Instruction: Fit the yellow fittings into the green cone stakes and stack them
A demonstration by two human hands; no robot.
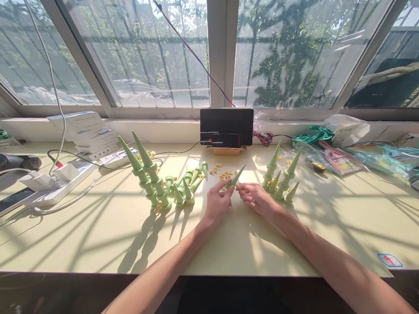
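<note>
My left hand (218,201) is closed around the base of a pale green cone (238,174), whose tip points up and to the right. Just beside it, my right hand (255,197) pinches a small yellow piece (238,186) close to the cone's base. Several more small yellow pieces (225,176) lie loose on the table behind my hands. To the left stand tall green spired towers (149,168) with shorter green cones (187,192) next to them. Another group of green spired towers (286,174) stands to the right, with small yellow pieces attached. My fingers hide part of both held pieces.
A black screen (225,122) stands at the back with a phone (227,140) before it. On the left are a white power strip (62,183), cables and a white box (83,133). Plastic bags (340,157) and a yellow-black tape measure (318,167) lie at the right.
</note>
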